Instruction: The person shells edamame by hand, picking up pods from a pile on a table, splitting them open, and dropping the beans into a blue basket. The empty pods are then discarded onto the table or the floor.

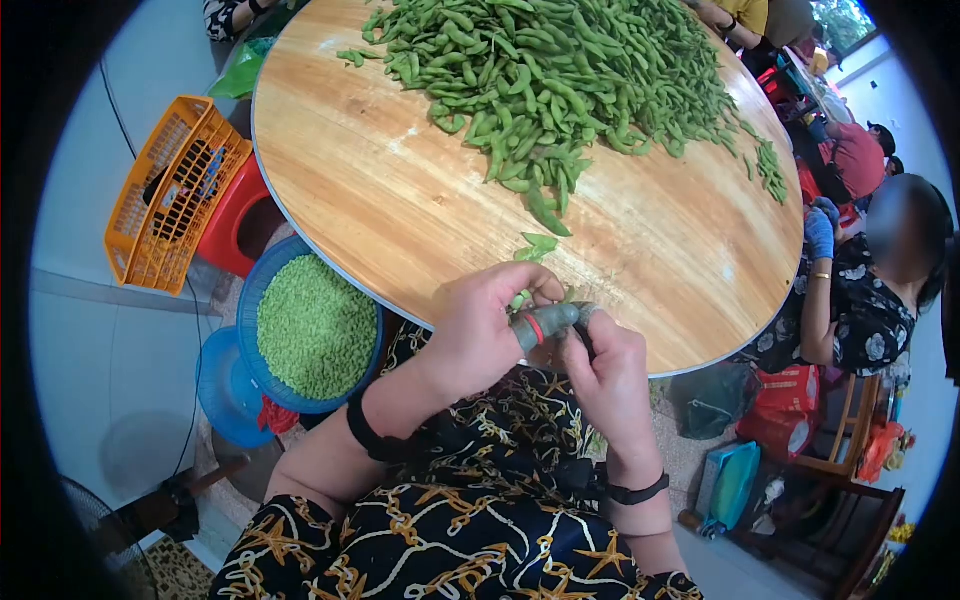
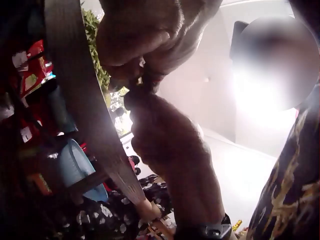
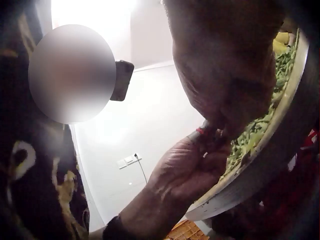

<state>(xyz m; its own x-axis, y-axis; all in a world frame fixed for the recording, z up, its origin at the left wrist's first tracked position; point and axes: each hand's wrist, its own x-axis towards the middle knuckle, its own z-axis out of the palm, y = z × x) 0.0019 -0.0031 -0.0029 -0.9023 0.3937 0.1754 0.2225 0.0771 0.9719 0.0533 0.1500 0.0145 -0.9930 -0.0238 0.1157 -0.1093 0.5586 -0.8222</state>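
My left hand (image 1: 482,325) and right hand (image 1: 612,375) meet over the near edge of the round wooden table. A dark rubber finger cover (image 1: 535,327) with a red band sits on the left thumb, and another dark cover shows on the right hand. Between the fingertips both hands pinch a green soybean pod, mostly hidden by the fingers. A pale green bit (image 1: 520,299) shows inside the left hand's curled fingers. Just beyond lies an opened pod (image 1: 537,246) on the table. In the wrist views the hands are dark, their fingertips together.
A big heap of soybean pods (image 1: 560,80) covers the far part of the wooden table (image 1: 370,190). Below its left edge stands a blue basket (image 1: 378,335) of shelled beans, near an orange crate (image 1: 150,215) on a red stool (image 1: 232,240). Another person (image 1: 850,290) sits at the right.
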